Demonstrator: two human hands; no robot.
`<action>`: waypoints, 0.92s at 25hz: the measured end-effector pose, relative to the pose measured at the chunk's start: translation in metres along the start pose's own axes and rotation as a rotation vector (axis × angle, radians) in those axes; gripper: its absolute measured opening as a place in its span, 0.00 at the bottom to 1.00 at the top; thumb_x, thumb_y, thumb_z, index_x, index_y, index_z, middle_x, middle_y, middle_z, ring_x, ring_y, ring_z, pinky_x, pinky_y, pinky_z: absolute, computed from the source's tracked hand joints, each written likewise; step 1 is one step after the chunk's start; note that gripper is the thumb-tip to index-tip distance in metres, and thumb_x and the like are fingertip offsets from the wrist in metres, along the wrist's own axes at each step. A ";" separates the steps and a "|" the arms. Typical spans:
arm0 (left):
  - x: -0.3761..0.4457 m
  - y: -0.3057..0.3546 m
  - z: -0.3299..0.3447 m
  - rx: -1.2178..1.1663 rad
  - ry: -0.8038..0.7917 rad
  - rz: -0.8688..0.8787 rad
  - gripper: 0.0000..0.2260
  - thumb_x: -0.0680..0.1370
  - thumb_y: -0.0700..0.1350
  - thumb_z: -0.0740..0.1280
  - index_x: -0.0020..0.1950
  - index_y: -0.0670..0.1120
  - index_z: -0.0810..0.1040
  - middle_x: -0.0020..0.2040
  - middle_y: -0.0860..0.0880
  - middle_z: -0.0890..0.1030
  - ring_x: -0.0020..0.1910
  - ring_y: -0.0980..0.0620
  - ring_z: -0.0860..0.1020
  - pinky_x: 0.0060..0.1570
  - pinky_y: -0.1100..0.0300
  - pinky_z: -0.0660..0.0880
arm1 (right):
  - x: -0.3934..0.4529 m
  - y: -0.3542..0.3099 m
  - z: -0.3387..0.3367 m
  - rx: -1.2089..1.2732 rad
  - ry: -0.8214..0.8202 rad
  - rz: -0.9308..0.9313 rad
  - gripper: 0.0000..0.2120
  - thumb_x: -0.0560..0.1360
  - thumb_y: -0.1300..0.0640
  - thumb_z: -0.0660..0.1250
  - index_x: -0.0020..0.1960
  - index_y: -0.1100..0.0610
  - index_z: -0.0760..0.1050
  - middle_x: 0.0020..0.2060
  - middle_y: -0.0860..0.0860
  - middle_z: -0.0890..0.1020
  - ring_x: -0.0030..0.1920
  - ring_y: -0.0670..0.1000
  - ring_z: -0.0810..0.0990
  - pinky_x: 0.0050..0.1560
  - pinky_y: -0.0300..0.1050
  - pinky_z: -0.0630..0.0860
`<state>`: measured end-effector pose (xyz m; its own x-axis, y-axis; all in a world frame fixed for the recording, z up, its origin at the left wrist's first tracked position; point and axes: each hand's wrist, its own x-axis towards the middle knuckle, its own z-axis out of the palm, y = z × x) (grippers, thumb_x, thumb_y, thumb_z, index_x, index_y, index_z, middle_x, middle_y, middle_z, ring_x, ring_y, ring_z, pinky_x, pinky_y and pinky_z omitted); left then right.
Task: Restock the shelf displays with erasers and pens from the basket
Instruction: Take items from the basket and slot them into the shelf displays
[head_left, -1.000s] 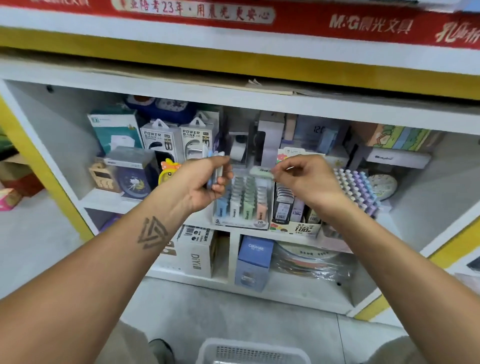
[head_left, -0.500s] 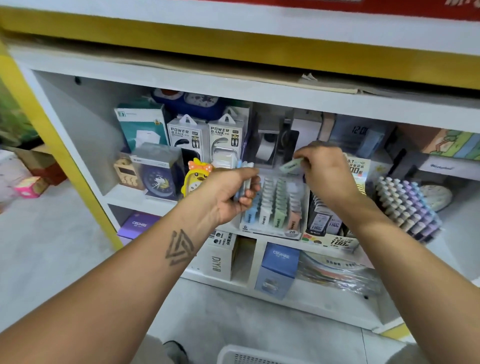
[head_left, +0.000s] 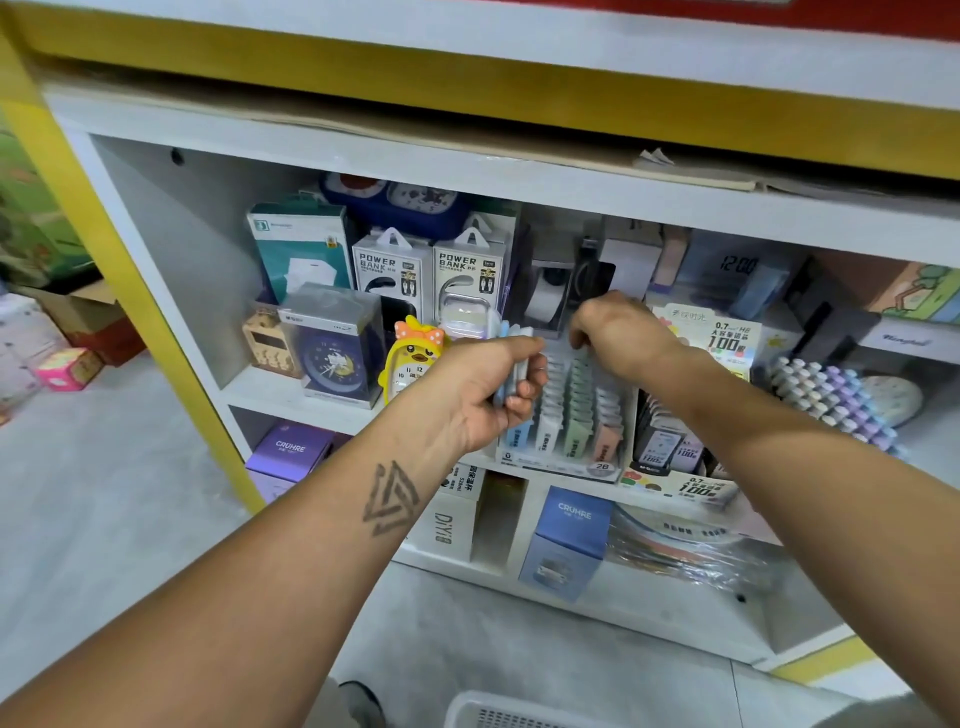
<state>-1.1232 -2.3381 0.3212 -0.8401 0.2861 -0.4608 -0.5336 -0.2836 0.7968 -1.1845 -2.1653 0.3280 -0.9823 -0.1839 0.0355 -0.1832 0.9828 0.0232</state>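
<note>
Pastel erasers (head_left: 511, 364) sit fanned in the left hand (head_left: 483, 387), fingers curled round the small stack so it is held just beside the eraser display box (head_left: 563, 415) on the shelf (head_left: 270, 387), a ready supply within short reach. The right hand (head_left: 618, 332) reaches over the back rows of that box, fingertips turned down and away from the camera; it seems to be pinching one eraser into a slot, but I cannot tell for sure. Rows stand upright by colour, so each piece likely goes in its matching column. At the bottom edge, the white basket (head_left: 498, 709) waits on the floor.
</note>
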 end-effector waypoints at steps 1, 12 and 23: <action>-0.001 0.000 0.000 0.000 -0.001 0.000 0.08 0.80 0.42 0.65 0.42 0.41 0.75 0.29 0.47 0.74 0.20 0.57 0.66 0.17 0.68 0.60 | 0.000 0.002 0.001 0.014 -0.001 -0.037 0.11 0.76 0.69 0.63 0.55 0.63 0.81 0.53 0.61 0.82 0.55 0.62 0.79 0.54 0.48 0.74; -0.009 0.001 -0.002 -0.041 -0.084 -0.029 0.06 0.79 0.35 0.60 0.53 0.38 0.74 0.40 0.39 0.82 0.31 0.49 0.79 0.28 0.64 0.76 | 0.000 -0.003 0.015 -0.046 0.047 0.034 0.08 0.73 0.68 0.66 0.48 0.60 0.81 0.46 0.58 0.83 0.43 0.57 0.80 0.47 0.44 0.77; -0.014 -0.004 0.030 0.019 -0.228 0.001 0.12 0.80 0.35 0.62 0.62 0.34 0.75 0.55 0.31 0.81 0.52 0.36 0.83 0.47 0.43 0.82 | -0.083 0.011 -0.025 1.529 0.074 0.172 0.07 0.72 0.68 0.74 0.50 0.63 0.83 0.38 0.56 0.85 0.35 0.49 0.81 0.36 0.37 0.78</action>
<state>-1.1058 -2.3133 0.3363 -0.7956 0.4861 -0.3616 -0.5293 -0.2674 0.8052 -1.1044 -2.1398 0.3508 -0.9995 -0.0251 -0.0207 0.0192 0.0601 -0.9980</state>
